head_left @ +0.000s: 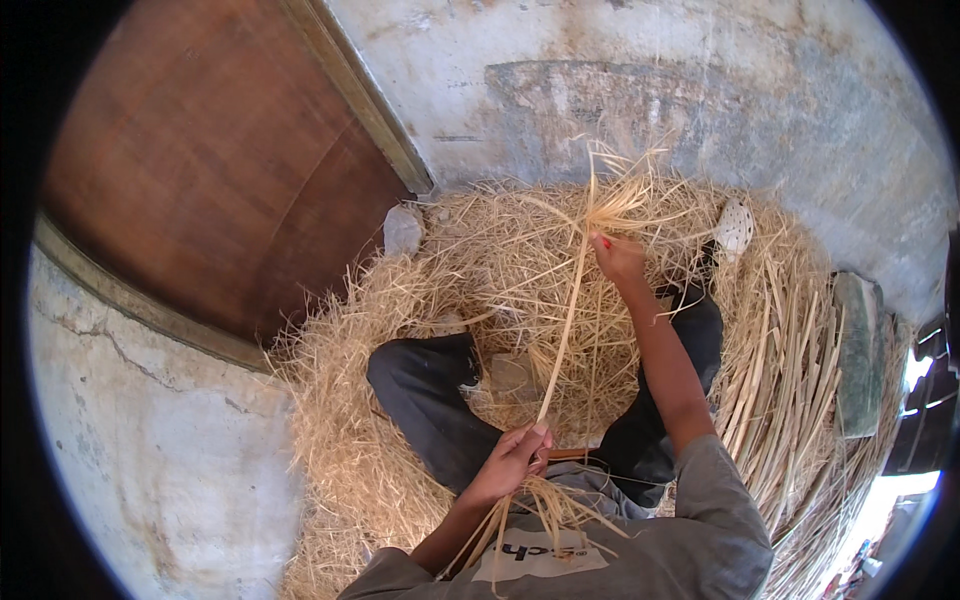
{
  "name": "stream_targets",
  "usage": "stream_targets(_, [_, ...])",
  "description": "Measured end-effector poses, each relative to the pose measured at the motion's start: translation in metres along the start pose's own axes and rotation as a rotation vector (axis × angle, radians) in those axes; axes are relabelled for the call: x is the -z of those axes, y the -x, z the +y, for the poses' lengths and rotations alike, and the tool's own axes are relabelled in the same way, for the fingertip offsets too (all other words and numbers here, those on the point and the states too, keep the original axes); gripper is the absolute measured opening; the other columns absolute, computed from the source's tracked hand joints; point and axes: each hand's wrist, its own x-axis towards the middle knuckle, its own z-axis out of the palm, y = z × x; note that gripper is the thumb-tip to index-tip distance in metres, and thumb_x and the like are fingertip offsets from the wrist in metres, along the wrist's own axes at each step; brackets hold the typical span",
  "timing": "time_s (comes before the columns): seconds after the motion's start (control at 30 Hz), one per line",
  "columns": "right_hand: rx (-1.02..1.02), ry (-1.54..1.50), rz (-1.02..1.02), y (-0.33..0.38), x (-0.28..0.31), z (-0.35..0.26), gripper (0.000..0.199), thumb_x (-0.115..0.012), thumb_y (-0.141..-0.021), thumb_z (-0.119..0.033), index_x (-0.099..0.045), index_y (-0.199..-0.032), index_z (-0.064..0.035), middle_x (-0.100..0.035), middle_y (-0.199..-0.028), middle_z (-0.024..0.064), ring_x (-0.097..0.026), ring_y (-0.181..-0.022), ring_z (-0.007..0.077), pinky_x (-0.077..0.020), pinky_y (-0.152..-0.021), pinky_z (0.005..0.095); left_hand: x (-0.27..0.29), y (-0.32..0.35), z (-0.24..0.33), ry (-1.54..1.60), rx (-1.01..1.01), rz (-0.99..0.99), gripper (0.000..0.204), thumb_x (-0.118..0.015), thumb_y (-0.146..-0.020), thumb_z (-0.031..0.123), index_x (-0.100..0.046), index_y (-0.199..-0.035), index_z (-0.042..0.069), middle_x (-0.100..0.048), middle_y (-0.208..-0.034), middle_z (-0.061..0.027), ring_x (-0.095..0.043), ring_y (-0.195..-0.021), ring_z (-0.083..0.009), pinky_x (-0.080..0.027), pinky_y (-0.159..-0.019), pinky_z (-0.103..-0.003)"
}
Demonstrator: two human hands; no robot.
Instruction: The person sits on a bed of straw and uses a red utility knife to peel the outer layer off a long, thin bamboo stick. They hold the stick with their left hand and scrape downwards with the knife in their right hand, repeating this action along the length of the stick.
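A long pale straw stalk (pixel 568 335) runs taut from near my lap up to the far side of the straw heap. Its lower end is in my left hand (pixel 514 458), whose fingers are closed around it close to my body. Loose straw strands (pixel 550 508) fan out below that hand over my shirt. Reaching forward, my right hand (pixel 622 260) pinches the stalk's upper part. Just beyond those fingers a frayed tuft of straw (pixel 618 207) spreads out. Something small and red shows at the right fingertips, too small to name.
Loose straw (pixel 350 420) covers the floor around my bent, dark-trousered legs. Long stalks (pixel 775 350) lie at the right beside a greenish-grey slab (pixel 858 355). A brown door (pixel 230 150) is at the left, a stone (pixel 403 230) by its frame. A stained wall (pixel 680 110) stands behind.
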Motion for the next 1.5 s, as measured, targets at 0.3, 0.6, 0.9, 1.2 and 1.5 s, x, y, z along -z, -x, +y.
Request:
stream_targets(0.3, [-0.229, -0.273, -0.448, 0.006, 0.073, -0.055, 0.066, -0.039, -0.088, -0.068, -0.072, -0.091, -0.0099, -0.065, -0.074, 0.0184, -0.064, -0.074, 0.0374, -0.0495, -0.069, 0.0462, 0.024, -0.003, 0.013, 0.044, 0.01, 0.151, 0.04, -0.039, -0.102, 0.039, -0.054, -0.091, 0.003, -0.04, -0.057, 0.0015, -0.038, -0.048, -0.0085, -0.037, -0.05, -0.024])
stream_targets(0.6, [0.477, -0.341, -0.519, 0.103, 0.083, -0.111, 0.067, -0.055, -0.076, -0.072, -0.07, -0.076, -0.0068, -0.064, -0.063, 0.0137, -0.064, -0.058, 0.0315, -0.0508, -0.057, 0.0403, 0.06, -0.054, 0.019, 0.233, -0.129, 0.07, 0.036, -0.041, -0.101, 0.035, -0.057, -0.094, 0.003, -0.042, -0.056, 0.0002, -0.04, -0.044, -0.0094, -0.037, -0.045, -0.024])
stream_targets(0.9, [0.213, -0.265, -0.406, 0.072, 0.062, -0.097, 0.067, -0.056, -0.076, -0.071, -0.067, -0.071, -0.0058, -0.063, -0.062, 0.0152, -0.063, -0.057, 0.0321, -0.0497, -0.056, 0.0444, 0.049, -0.054, 0.02, 0.207, -0.064, 0.084, 0.034, -0.042, -0.101, 0.035, -0.055, -0.092, 0.005, -0.042, -0.054, -0.0011, -0.04, -0.046, -0.0105, -0.036, -0.046, -0.024])
stream_targets(1.2, [0.136, -0.191, -0.116, 0.042, 0.033, -0.058, 0.061, -0.054, -0.081, -0.066, -0.066, -0.065, -0.008, -0.054, -0.051, 0.0152, -0.057, -0.049, 0.0338, -0.045, -0.047, 0.0421, 0.028, -0.04, 0.017, 0.004, -0.098, 0.055, 0.036, -0.038, -0.103, 0.034, -0.053, -0.091, 0.003, -0.042, -0.055, -0.0013, -0.04, -0.051, -0.0109, -0.037, -0.054, -0.025])
stream_targets(1.5, [0.172, -0.331, -0.322, 0.061, 0.061, -0.077, 0.063, -0.055, -0.081, -0.066, -0.069, -0.079, -0.0044, -0.061, -0.063, 0.0164, -0.062, -0.059, 0.0341, -0.048, -0.056, 0.044, 0.023, -0.025, 0.014, 0.048, -0.078, 0.071, 0.037, -0.036, -0.104, 0.034, -0.052, -0.091, 0.004, -0.041, -0.054, -0.0006, -0.041, -0.048, -0.0106, -0.037, -0.049, -0.025])
